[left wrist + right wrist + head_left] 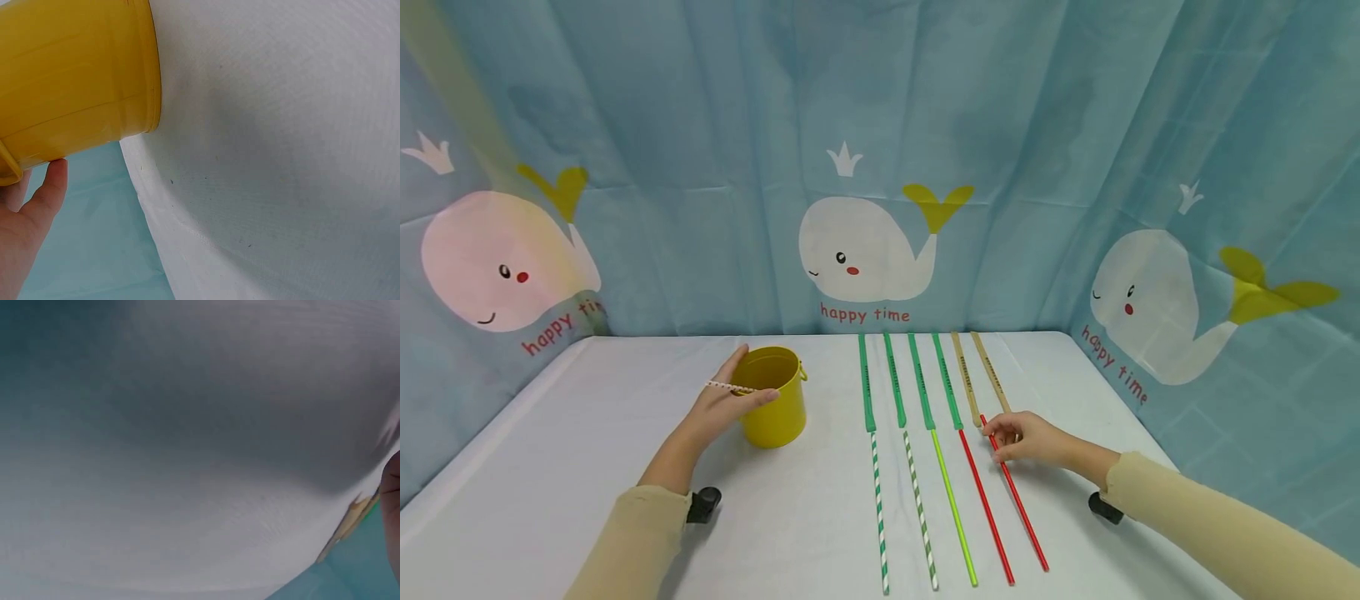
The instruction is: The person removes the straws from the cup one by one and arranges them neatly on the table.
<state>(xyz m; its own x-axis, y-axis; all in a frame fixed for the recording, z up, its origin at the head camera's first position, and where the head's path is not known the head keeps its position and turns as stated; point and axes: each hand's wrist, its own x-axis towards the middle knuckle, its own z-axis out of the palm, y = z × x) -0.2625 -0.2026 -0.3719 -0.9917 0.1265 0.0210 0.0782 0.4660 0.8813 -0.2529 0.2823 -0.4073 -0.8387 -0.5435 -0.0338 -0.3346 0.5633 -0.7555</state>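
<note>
A yellow bucket [775, 417] with a small side handle stands on the white table, left of centre. My left hand [722, 408] holds it by the upper side, the thumb along the rim and the fingers behind; fingertips also touch its wall in the left wrist view. A pale dotted straw [727, 386] pokes out over the rim above this hand. At the right, my right hand [1026, 437] pinches the upper end of a red straw [1022, 507], just below a tan wrapper [992, 371]. In the right wrist view only a sliver of this hand [392, 506] shows.
Left of the held straw lie another red straw [987, 508], a lime straw [953, 508] and two green-striped straws [880, 517]. Several green wrappers [867, 383] and another tan wrapper [966, 379] line up behind them. A blue whale-print curtain [737, 167] encloses the table's back and sides.
</note>
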